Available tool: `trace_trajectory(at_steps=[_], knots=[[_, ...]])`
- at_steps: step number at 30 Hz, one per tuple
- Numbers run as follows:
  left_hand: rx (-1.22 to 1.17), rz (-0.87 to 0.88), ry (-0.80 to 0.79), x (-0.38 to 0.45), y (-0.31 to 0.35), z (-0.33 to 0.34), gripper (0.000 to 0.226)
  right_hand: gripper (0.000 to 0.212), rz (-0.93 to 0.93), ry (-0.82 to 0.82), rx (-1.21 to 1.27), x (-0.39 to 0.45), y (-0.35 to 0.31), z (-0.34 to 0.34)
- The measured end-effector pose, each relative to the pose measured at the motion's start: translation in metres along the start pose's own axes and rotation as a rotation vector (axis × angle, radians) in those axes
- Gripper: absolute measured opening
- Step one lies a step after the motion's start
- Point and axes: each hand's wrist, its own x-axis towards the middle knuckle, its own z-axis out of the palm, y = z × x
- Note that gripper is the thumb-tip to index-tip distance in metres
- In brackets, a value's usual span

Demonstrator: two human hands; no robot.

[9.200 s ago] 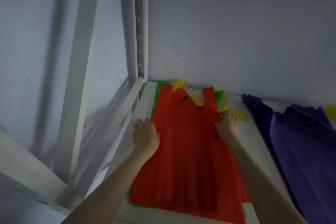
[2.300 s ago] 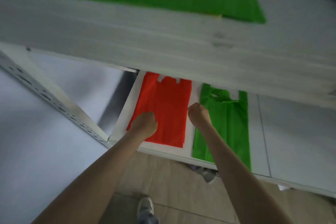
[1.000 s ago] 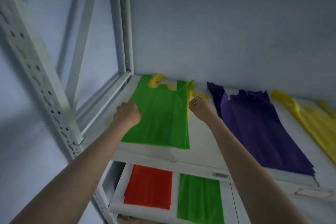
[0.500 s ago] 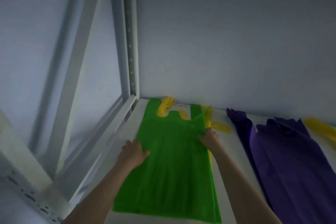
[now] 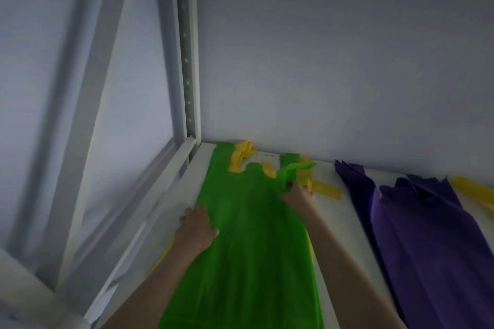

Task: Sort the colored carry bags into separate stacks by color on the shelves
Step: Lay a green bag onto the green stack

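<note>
Green bag over mostly hidden yellow bag

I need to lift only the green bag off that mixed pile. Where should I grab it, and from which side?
Probably at its two long edges, one hand per side, as the left hand and right hand do now. The green bag lies flat on top, its right handle already raised, while yellow bags peek out beneath, so pinch only the top layer.

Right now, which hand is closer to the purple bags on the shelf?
Right. The right hand pinches the green bag at its right handle, on the side toward the purple bags. The left hand grips the green bag's far left edge.
</note>
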Motion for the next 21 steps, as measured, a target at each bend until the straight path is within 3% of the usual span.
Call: trace_trajectory(at_steps=[5, 11, 15, 18, 21], knots=[[-0.031, -0.006, 0.004, -0.001, 0.001, 0.0, 0.059, 0.062, 0.063, 0.05, 0.042, 0.001, 0.0, 0.004], [-0.035, -0.002, 0.009, -0.001, 0.0, 0.0, 0.059, 0.064, 0.144, 0.031, 0.395, 0.011, 0.0, 0.006], [-0.028, -0.004, 0.006, -0.002, 0.001, 0.0, 0.059, 0.043, 0.165, -0.09, 0.524, 0.051, 0.027, 0.024], [-0.021, 0.0, 0.009, -0.003, 0.002, -0.001, 0.057, 0.05, 0.175, -0.104, 0.581, 0.043, 0.026, 0.017], [-0.013, 0.004, 0.019, -0.004, 0.004, -0.001, 0.058, 0.041, 0.154, -0.124, 0.64, 0.027, 0.019, 0.007]])
